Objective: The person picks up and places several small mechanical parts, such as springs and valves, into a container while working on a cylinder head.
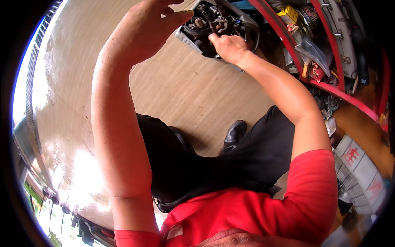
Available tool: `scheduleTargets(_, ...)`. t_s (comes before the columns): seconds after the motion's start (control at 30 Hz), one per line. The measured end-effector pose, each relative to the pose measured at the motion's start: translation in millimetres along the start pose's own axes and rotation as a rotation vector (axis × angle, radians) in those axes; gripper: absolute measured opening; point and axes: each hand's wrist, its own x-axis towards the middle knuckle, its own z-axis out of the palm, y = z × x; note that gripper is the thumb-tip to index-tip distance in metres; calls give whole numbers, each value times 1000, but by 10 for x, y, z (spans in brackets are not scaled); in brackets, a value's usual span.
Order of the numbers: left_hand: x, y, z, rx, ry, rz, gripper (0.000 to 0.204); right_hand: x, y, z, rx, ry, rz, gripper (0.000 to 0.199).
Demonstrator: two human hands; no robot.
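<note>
- Standing at the far side, just right of the middle: one grey bin (188, 44), angular, its rim showing on the left and right.
- Contents of bin: a jumble of dark mechanical parts (218, 22), mostly black, some brownish; individual kinds too tangled to tell.
- Left hand (156, 15), bare: at the far left of the bin; thumb spread from the fingers and pointing right, fingertips cut off by the far edge; cannot tell whether it pinches anything.
- Right hand (232, 48), bare: over the bin's near right part; fingers bent, thumb pointing left over the parts; cannot tell whether it grips or merely touches one.
- Floor (164, 88): pale, wood-patterned, bright with glare at left.
- Red frame (279, 31), far right: bars around mixed goods, among them a yellow box (288, 15) and, nearer, a clear bag (314, 52).
- Grey case (338, 45), right of these: metal handles.
- White box (362, 162), near right: red markings.
- Clothing, near middle: red shirt (247, 210), black trousers (218, 168), black shoes (235, 133) between the knees.
</note>
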Motion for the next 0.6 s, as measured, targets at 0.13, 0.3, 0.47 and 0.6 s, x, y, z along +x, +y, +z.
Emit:
scheduleTargets(0.13,-199,123,-62,36,78,127,44,-147,261,-161,61,31,-151,21)
scheduleTargets(0.3,-159,96,-47,-6,35,134,44,-74,155,-324,-77,-244,23,16)
scheduleTargets(0.47,-143,73,-37,-8,44,118,44,-10,67,-364,1,-246,14,19)
scheduleTargets(0.6,-203,195,-20,47,72,158,44,67,-61,-154,102,27,-63,26)
